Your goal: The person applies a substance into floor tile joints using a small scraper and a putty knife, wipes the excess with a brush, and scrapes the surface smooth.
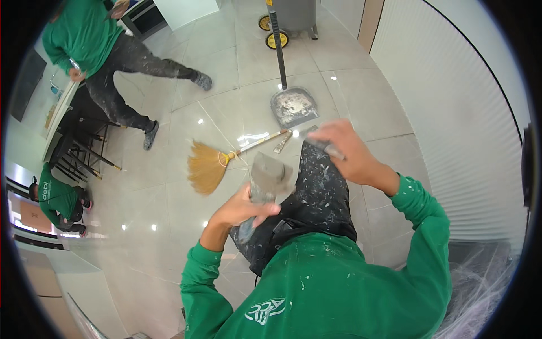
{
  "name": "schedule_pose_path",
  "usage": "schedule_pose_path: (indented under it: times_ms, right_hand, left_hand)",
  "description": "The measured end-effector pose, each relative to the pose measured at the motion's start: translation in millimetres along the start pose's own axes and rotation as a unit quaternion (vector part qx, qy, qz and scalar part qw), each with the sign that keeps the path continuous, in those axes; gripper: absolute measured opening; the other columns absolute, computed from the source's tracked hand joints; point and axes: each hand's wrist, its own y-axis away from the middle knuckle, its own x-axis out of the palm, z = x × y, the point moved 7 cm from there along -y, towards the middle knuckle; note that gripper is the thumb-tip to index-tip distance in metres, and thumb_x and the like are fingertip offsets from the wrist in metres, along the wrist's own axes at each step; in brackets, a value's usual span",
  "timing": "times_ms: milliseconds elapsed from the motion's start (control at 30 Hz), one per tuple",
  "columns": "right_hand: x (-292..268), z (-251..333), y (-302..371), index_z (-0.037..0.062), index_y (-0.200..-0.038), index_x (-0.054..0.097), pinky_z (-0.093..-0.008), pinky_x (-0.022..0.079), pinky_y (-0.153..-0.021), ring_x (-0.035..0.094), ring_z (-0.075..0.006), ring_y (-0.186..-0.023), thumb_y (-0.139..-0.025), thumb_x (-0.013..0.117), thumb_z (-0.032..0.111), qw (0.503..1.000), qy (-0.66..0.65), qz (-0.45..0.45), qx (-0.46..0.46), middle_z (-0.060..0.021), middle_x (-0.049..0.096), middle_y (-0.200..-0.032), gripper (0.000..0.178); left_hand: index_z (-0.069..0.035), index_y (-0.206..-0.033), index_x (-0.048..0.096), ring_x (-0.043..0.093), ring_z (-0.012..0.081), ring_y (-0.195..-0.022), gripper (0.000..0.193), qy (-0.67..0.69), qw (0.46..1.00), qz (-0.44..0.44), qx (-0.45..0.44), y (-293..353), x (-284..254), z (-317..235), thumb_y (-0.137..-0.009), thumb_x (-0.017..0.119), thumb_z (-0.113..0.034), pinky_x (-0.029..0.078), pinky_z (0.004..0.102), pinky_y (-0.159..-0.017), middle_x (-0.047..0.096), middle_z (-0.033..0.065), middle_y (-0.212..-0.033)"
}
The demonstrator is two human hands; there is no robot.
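In front of my lap, my left hand (241, 211) is closed around a wide putty knife (261, 191), its blade up and its bluish handle end below my fingers. A lump of grey putty (270, 169) sits on that blade. My right hand (351, 152), blurred by motion, is raised over my right knee. It grips a second, narrower scraper (326, 148), whose blade points toward the far left. The two tools are apart. Splashes of white and grey mark my dark trousers (323, 189).
Beyond my knees, a straw broom (209, 168), a smeared flat tool (283, 141) and a long-handled dustpan (294, 106) with pale debris lie on the tiles. A grey wheeled bin (293, 14) stands behind. Two people in green, one standing (84, 39), one low down (59, 198), are left.
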Motion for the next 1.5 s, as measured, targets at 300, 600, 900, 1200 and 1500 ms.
schedule_pose_path:
  times_ms: [300,600,900,1200,1500]
  right_hand:
    - [33.7,15.7,19.5,0.0068,-0.105,0.057,-0.0369,0.050,-0.073,0.062,-0.0164,-0.086,-0.094,0.060,0.027,0.587,-0.709,-0.014,0.390,-0.0047,0.063,-0.096,0.023]
    - [23.1,-16.7,31.6,0.0074,-0.101,0.059,-0.0377,0.049,-0.073,0.061,-0.0182,-0.085,-0.093,0.060,0.023,0.770,-0.569,-0.073,0.279,-0.0049,0.064,-0.093,0.017]
    - [-12.8,-154.3,269.6,0.0061,-0.103,0.062,-0.0351,0.051,-0.085,0.064,-0.0179,-0.094,-0.087,0.063,0.013,0.562,-0.630,-0.375,0.382,-0.0040,0.066,-0.096,0.018]
    - [146.4,-162.5,594.0,0.0026,-0.106,0.062,-0.0421,0.044,-0.088,0.055,-0.0355,-0.102,-0.076,0.057,-0.001,0.708,0.180,-0.252,0.635,-0.0172,0.059,-0.104,0.031]
    - [202.3,-169.0,558.3,0.0056,-0.120,0.055,-0.0448,0.038,-0.093,0.049,-0.0337,-0.111,-0.085,0.051,0.003,0.609,0.310,-0.178,0.708,-0.0144,0.053,-0.115,0.035]
  left_hand:
    - [0.004,-0.129,0.055,0.052,0.0265,-0.055,0.049,-0.481,0.722,-0.392,0.307,-13.3,-6.4,-24.7,-0.083,0.071,-0.004,0.044,0.0349,-0.053,0.057,0.0131,-0.069]
    - [0.002,-0.146,0.038,0.063,0.0364,-0.076,0.077,-0.641,0.652,-0.323,0.246,-39.9,6.3,-18.5,-0.075,0.068,0.005,0.050,0.0384,-0.068,0.066,0.0225,-0.102]
    - [-0.005,-0.104,0.054,0.038,0.0037,-0.052,0.022,0.002,0.961,-0.275,-0.019,-46.6,-52.4,99.4,-0.094,0.066,-0.021,0.034,0.0190,-0.043,0.041,-0.0047,-0.067]
    - [-0.004,-0.153,0.014,0.031,0.0053,-0.058,0.058,0.334,0.926,-0.174,0.001,-13.0,-104.0,106.7,-0.105,0.042,-0.019,0.035,0.0188,-0.043,0.032,-0.0019,-0.077]
    - [-0.003,-0.153,0.014,0.030,0.0063,-0.058,0.057,0.357,0.916,-0.185,0.008,-26.8,-86.9,89.7,-0.106,0.039,-0.021,0.034,0.0198,-0.044,0.033,-0.0008,-0.077]
